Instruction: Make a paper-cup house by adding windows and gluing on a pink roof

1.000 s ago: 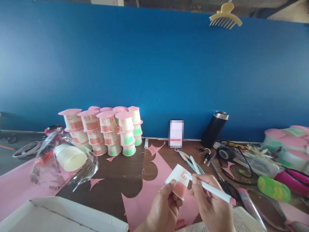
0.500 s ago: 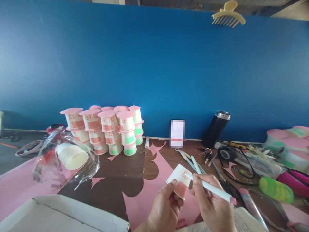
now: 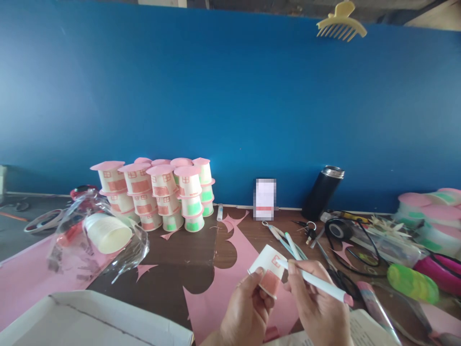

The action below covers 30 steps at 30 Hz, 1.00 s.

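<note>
Tilted in my left hand (image 3: 247, 307) is a white paper cup (image 3: 264, 259), gripped near its rim with the thumb on its side. A coloured-in reddish door and a small red window outline mark its wall. My right hand (image 3: 319, 302) is closed around a white marker (image 3: 322, 284) with a pink end. The marker's tip meets the cup at the window outline. Under both hands lies a pink paper sheet (image 3: 223, 293) with round pieces cut out of its edge.
Stacked cups (image 3: 163, 192) with pink paper discs stand at the back left. Nearer are a plastic bag of cups (image 3: 111, 233) and a white box (image 3: 90, 317). A black flask (image 3: 322, 192), scissors (image 3: 338, 278), a green case (image 3: 412, 282) and more cups (image 3: 439, 216) crowd the right.
Almost nothing differs. Both hands keep their grip and place, and the marker tip stays at the red window outline on the cup.
</note>
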Tool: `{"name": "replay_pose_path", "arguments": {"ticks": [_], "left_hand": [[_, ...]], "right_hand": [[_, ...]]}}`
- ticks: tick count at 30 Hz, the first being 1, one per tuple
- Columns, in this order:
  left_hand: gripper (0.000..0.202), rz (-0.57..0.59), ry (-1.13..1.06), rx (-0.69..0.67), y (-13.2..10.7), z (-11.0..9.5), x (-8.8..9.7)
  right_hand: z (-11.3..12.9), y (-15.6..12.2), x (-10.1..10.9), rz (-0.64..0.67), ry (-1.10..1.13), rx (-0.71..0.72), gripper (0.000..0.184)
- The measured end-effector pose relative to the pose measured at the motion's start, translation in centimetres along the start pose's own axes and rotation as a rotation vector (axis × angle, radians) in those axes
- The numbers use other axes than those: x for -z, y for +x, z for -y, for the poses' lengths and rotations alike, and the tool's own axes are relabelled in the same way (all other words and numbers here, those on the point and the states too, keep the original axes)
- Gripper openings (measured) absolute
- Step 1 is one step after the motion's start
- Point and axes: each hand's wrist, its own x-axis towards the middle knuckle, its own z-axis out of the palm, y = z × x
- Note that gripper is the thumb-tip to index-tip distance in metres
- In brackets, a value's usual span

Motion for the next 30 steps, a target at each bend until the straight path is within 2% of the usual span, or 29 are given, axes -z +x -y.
{"name": "replay_pose_path", "arguments": {"ticks": [30], "left_hand": [[0.014,-0.005,-0.056,0.036,0.09,-0.21,0.01]], "right_hand": [[-0.49,-0.35,0.08,0.007,-0.02,-0.018,0.011]]}}
